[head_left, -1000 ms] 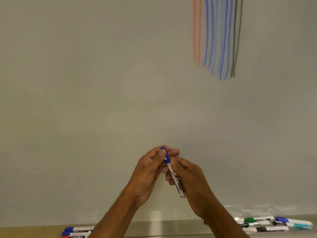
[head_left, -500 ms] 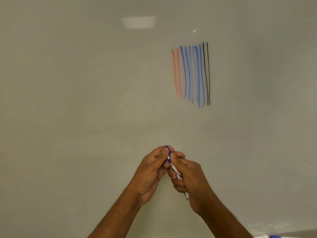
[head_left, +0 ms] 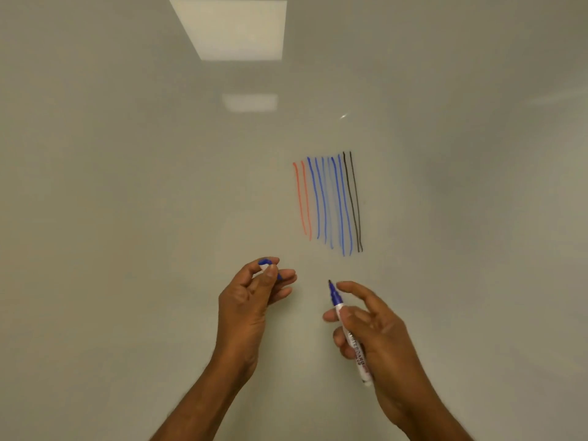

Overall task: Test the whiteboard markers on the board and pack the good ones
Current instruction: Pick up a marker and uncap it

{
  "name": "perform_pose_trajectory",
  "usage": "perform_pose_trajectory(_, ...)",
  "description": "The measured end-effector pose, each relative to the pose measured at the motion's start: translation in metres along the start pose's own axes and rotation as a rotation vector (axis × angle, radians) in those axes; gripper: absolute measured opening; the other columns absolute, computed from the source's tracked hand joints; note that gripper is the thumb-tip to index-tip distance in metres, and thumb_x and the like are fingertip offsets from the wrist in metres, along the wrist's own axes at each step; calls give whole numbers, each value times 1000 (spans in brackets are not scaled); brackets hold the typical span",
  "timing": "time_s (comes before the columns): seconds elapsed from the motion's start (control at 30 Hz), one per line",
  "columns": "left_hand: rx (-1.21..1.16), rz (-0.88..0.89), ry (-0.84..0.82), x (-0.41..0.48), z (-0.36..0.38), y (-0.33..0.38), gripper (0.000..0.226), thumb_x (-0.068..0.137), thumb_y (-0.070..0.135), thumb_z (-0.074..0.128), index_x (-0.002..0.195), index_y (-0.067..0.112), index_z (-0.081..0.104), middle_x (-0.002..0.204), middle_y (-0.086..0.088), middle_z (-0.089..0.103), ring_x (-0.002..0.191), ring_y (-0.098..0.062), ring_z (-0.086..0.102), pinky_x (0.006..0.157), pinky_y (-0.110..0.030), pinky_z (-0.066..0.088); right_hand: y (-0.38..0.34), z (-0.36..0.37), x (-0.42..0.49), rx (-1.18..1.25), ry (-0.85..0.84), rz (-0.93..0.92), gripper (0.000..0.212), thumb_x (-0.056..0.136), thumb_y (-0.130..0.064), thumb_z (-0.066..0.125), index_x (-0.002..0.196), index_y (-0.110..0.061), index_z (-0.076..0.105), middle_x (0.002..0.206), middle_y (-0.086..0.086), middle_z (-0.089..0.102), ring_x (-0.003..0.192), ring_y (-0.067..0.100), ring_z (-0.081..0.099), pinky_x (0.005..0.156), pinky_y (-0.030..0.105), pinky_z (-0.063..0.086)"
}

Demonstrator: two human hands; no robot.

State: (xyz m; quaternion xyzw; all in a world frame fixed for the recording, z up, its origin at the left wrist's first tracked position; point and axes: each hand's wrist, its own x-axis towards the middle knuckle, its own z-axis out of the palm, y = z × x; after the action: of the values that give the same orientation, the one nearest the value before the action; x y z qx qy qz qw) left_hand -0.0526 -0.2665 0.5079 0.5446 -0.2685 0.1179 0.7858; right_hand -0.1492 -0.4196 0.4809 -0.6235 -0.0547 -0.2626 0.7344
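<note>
Head view: uncapped blue marker [head_left: 355, 348] sits at frame 5 o'clock, in front of the whiteboard [head_left: 127, 218]. Long axis is near-vertical with a slight lean. The dark tip points to about 11 o'clock and the white tail end to about 5 o'clock. Blue neck under the tip, white barrel with print running along it. Cannot tell if the tip touches the board.

Right hand [head_left: 378, 342] grips the marker barrel, thumb across it and lower fingers curled behind. Forefinger is stretched out just right of the tip.

Left hand [head_left: 251, 310] is at 9 o'clock of the marker, apart from it, and pinches the blue cap [head_left: 264, 262] between thumb and fingertips. Cap mostly hidden, so its heading is unclear.

Test strokes are at 12 to 1 o'clock above the marker tip, all roughly vertical: two red lines [head_left: 302, 198] leftmost, several blue lines [head_left: 331, 205] in the middle, two black lines [head_left: 353, 202] rightmost. Pale light reflection [head_left: 232, 27] is at frame 12 o'clock.
</note>
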Motion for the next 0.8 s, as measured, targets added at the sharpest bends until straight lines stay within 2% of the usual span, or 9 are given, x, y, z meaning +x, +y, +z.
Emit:
perform_pose_trajectory(0.1, 173, 221, 27, 12, 6, 9, 17, 102, 21, 57, 112, 18, 70, 105, 5, 78, 106, -11, 72, 96, -25, 55, -25, -14, 17, 300, 9, -28, 22, 90, -7, 59, 105, -8, 74, 101, 22, 71, 74, 21, 65, 59, 25, 54)
perform_pose_trajectory(0.17, 269, 343, 32, 23, 8, 12, 21, 103, 22, 57, 119, 17, 69, 118, 11, 74, 120, -5, 64, 105, -21, 48, -40, -24, 30, 560, -36, 3, 32, 79, -8, 68, 110, -4, 74, 104, 23, 70, 84, 25, 69, 66, 28, 59)
perform_pose_trajectory(0.23, 346, 420, 42, 36, 10, 11, 33, 101, 27, 57, 133, 20, 64, 138, 14, 63, 135, 0, 51, 112, -18, 39, -52, -31, 39, 625, -80, -37, 47, 73, -5, 76, 120, -1, 69, 106, 22, 69, 91, 27, 69, 70, 29, 59)
perform_pose_trajectory(0.33, 456, 528, 59, 59, 12, 10, 45, 100, 28, 55, 145, 20, 54, 156, 12, 46, 149, 0, 29, 117, -11, 25, -63, -32, 53, 467, -8, -147, 30, 88, -8, 64, 117, -7, 70, 104, 20, 70, 93, 27, 69, 75, 33, 58)
perform_pose_trajectory(0.4, 514, 587, 50, 74, 14, 8, 49, 100, 31, 53, 146, 14, 52, 159, 8, 42, 153, -2, 21, 119, -12, 21, -68, -31, 62, 250, 102, -258, 29, 93, -35, 61, 112, -17, 74, 100, 15, 74, 95, 26, 71, 81, 36, 57)
perform_pose_trajectory(0.47, 564, 638, 36, 87, 16, 7, 48, 100, 34, 51, 144, 14, 53, 161, 6, 39, 155, -5, 17, 125, -23, 20, -74, -28, 71, 33, 205, -383, 40, 93, -55, 54, 108, -25, 76, 95, 7, 76, 95, 21, 71, 85, 34, 56)
perform_pose_trajectory(0.57, 638, 763, 13, 105, 16, 3, 22, 106, 26, 53, 127, 23, 60, 161, 4, 39, 157, -14, 15, 125, -41, 20, -82, -24, 85, -128, 329, -526, 25, 95, -40, 53, 101, -24, 71, 90, -1, 76, 93, 6, 68, 85, 21, 48)
perform_pose_trajectory(0.67, 702, 861, 14, 117, 15, -4, 22, 103, 27, 52, 120, 18, 63, 160, -2, 41, 157, -18, 17, 126, -48, 19, -87, -23, 102, -189, 342, -649, 14, 96, -27, 57, 100, -14, 62, 90, 3, 74, 85, 12, 68, 71, 9, 49)
perform_pose_trajectory(0.8, 753, 930, 91, 123, 17, -9, 28, 101, 30, 51, 115, 12, 68, 156, -6, 47, 155, -19, 25, 126, -45, 20, -91, -25, 129, -285, 321, -750, 12, 94, -27, 63, 103, -19, 64, 93, -1, 70, 86, 20, 69, 70, 26, 59)
